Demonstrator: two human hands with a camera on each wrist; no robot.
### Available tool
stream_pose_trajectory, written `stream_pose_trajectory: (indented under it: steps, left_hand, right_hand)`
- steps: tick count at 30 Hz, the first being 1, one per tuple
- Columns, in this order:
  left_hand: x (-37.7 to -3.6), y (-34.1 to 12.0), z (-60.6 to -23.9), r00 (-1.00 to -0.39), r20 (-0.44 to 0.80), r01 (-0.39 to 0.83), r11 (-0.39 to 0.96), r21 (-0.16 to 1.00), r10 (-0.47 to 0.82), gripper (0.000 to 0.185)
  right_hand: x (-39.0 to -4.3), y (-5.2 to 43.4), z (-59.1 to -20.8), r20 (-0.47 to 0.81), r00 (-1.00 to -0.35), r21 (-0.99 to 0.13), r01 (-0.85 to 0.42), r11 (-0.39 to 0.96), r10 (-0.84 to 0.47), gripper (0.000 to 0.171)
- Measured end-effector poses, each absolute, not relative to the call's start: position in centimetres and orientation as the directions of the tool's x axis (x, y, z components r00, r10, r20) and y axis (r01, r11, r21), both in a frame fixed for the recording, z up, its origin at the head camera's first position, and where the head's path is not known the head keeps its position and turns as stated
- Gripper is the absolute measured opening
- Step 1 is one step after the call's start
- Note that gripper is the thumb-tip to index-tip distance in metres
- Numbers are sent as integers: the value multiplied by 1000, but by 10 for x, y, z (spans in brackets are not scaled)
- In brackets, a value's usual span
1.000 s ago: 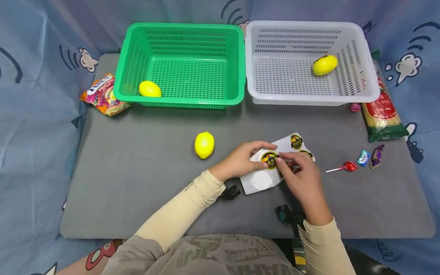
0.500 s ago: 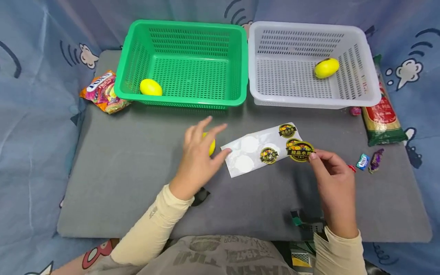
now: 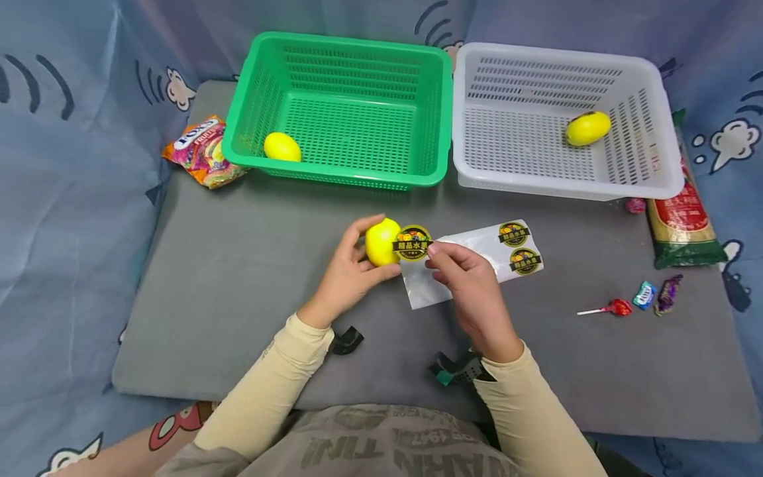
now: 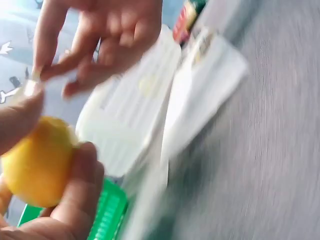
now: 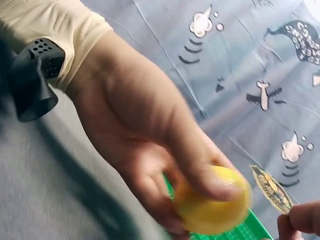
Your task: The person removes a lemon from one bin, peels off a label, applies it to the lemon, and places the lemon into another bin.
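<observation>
In the head view my left hand (image 3: 342,278) grips a yellow lemon (image 3: 381,242), fingers wrapped around its left side and thumb below. My right hand (image 3: 477,285) pinches the right edge of a round black-and-gold sticker (image 3: 412,243) between thumb and forefinger. The sticker's left edge overlaps the lemon's right side in the head view, while the right wrist view shows a gap between the sticker (image 5: 270,187) and the lemon (image 5: 215,210). Behind the right hand lies a white sticker sheet (image 3: 485,244) on the grey table, two stickers showing at its right end.
A green basket (image 3: 357,175) and a white basket (image 3: 536,185) stand at the back, each holding one yellow fruit. A candy bag (image 3: 205,152) lies left. At right are a red-and-green packet (image 3: 685,225), a lollipop (image 3: 620,307) and two small wrapped sweets (image 3: 645,295).
The right hand took the sticker off the sheet, then carried it left to the lemon. The left hand let go of the sheet, reached left and picked up the lemon.
</observation>
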State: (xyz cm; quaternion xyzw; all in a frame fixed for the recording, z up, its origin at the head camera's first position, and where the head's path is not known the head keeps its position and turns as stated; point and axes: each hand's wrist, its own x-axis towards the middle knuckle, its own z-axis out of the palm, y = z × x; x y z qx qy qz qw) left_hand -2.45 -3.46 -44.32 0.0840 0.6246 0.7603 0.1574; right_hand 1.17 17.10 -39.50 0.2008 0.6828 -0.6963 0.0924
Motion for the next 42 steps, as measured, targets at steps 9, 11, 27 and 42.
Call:
stream_pose_trajectory:
  steps: [9,11,27,42]
  left_hand:
    - [-18,-25,-444,-953,55,-56,-352,934,297,51]
    - [-19,-24,-445,-955,55,-57,-359,932,293,49]
    - [-9,-24,-446,-935,48,-170,-562,810,352,56]
    - [-7,-19,-440,-923,-45,-259,-531,807,381,95]
  right_hand:
    - [7,159,-395,-422,-892,-905,424,-23,162,23]
    - [7,158,-395,-415,-897,-909,416,-25,155,20]
    - [7,163,-401,-199,-950,-963,235,130,241,30]
    - [13,151,-395,532,-833,-690,-529,494,-149,35]
